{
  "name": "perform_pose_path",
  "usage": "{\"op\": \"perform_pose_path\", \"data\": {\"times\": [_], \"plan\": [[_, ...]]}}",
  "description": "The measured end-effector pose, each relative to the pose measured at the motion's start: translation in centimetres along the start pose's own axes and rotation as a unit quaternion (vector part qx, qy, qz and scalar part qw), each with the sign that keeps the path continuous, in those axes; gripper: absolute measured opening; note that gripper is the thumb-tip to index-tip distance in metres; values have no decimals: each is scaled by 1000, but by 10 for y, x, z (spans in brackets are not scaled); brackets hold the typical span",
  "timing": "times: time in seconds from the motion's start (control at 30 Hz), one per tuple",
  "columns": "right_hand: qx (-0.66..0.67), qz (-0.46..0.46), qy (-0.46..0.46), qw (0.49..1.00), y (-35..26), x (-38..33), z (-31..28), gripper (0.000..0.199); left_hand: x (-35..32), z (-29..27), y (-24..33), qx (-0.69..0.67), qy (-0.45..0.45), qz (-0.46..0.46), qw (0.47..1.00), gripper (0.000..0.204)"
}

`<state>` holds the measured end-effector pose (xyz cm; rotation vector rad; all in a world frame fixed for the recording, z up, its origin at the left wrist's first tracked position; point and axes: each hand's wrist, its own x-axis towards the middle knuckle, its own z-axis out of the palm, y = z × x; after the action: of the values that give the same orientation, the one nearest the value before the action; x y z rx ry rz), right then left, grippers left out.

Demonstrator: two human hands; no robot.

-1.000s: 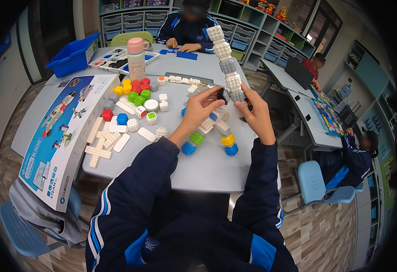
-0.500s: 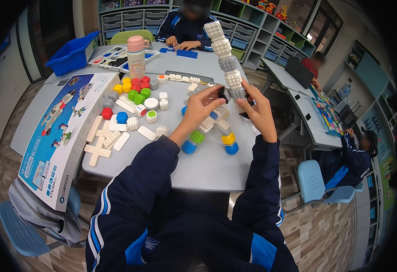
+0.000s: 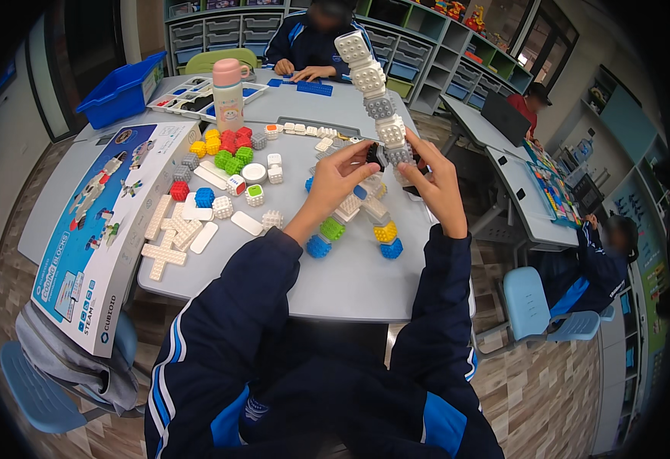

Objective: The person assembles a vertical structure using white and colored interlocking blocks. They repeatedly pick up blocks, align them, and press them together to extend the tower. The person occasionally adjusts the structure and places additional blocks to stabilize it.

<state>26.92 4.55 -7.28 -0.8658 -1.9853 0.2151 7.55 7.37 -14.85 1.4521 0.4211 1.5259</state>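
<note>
A tall stack of white and grey studded building blocks (image 3: 368,79) rises in front of me, leaning left at its top. My right hand (image 3: 440,190) is closed around its lower blocks, thumb in front. Close by on the left, the fingertips of my left hand (image 3: 329,187) pinch a small black and grey block (image 3: 378,155) against the stack's side. Beneath both hands stands a legged block model; one leg has a green block (image 3: 331,228) above a blue block (image 3: 318,246), another a yellow block (image 3: 385,232) above blue. My fingers partly hide where the stack meets the model.
Loose coloured blocks (image 3: 234,164) and white studded plates (image 3: 165,256) lie to the left. Behind them stand a pink-topped bottle (image 3: 229,103), a parts tray (image 3: 190,98) and a blue bin (image 3: 117,96). A large kit box (image 3: 102,214) overhangs the left edge. Another person's hands (image 3: 308,73) work opposite.
The stack's top has tipped slightly to the left. Both hands keep their grip and have barely shifted.
</note>
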Motion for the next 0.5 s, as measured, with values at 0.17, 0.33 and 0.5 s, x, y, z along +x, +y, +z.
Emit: {"op": "perform_pose_path", "data": {"times": [0.17,0.33,0.5], "plan": [[-33,-10,-16,999,-3,3,-3,59,-1,-1,0,-7,-2,0,1000,56],[-54,-33,-26,998,-2,6,-6,61,0,0,2,-2,-3,-16,1000,55],[-90,-14,-49,995,-1,7,-10,60,1,-1,5,50,-10,8,999,54]]}}
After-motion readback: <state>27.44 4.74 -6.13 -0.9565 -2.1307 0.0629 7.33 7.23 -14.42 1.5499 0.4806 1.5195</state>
